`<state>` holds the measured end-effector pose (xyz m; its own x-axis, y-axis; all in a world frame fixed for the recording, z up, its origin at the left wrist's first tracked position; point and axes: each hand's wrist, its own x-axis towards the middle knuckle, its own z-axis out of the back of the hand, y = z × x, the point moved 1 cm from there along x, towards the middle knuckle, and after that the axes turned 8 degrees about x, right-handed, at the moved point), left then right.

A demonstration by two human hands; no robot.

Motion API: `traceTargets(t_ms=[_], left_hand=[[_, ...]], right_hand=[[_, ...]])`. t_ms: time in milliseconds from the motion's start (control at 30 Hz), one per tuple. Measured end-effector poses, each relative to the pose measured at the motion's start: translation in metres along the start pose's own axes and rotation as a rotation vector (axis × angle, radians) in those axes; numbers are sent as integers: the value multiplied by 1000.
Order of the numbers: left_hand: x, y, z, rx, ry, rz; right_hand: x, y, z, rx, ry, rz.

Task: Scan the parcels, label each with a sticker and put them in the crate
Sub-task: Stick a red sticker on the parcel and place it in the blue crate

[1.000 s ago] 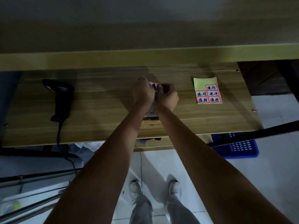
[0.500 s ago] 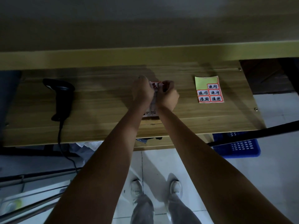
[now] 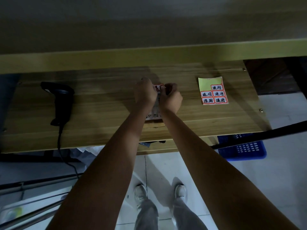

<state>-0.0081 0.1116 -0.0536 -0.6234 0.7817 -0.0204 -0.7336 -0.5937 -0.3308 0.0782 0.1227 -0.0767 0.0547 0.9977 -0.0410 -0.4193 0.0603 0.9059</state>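
Both hands curled on parcel (image 3: 153, 116): left hand (image 3: 145, 94), right hand (image 3: 171, 99) pinching orange sticker (image 3: 158, 87).

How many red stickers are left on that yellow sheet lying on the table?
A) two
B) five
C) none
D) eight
B: the sticker sheet shows five red-bordered stickers, one in its top row and two in each row below, with the upper left of the yellow backing bare.
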Motion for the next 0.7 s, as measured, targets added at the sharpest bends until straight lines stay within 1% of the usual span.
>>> traceTargets(t_ms=[200,267,333,367,400,467,500,567,667,700], left_hand=[[-2,1,-3,44,-20,-35],[-7,3,-6,23,-44,-41],[-16,4,-12,60,-90,2],[-21,6,-13,56,-115,63],[-26,9,-13,21,-130,144],[-31,17,-11,-97,-77,287],[-33,22,-10,-147,-25,307],[-40,30,-8,-280,54,293],[-64,43,-2,-572,110,288],[-72,49,-2,-622,117,282]], right_hand=[[1,0,-2,-44,48,-48],[1,1,-2,-51,67,-65],[2,1,-3,-50,103,-88],[2,0,-4,-46,128,-98],[1,-2,-6,-34,155,-105],[-2,-3,-6,-5,207,-125],[-5,-3,-5,18,230,-142],[-15,-6,-2,87,255,-190],[-40,-15,-1,130,245,-209],[-49,-18,-3,131,245,-204]])
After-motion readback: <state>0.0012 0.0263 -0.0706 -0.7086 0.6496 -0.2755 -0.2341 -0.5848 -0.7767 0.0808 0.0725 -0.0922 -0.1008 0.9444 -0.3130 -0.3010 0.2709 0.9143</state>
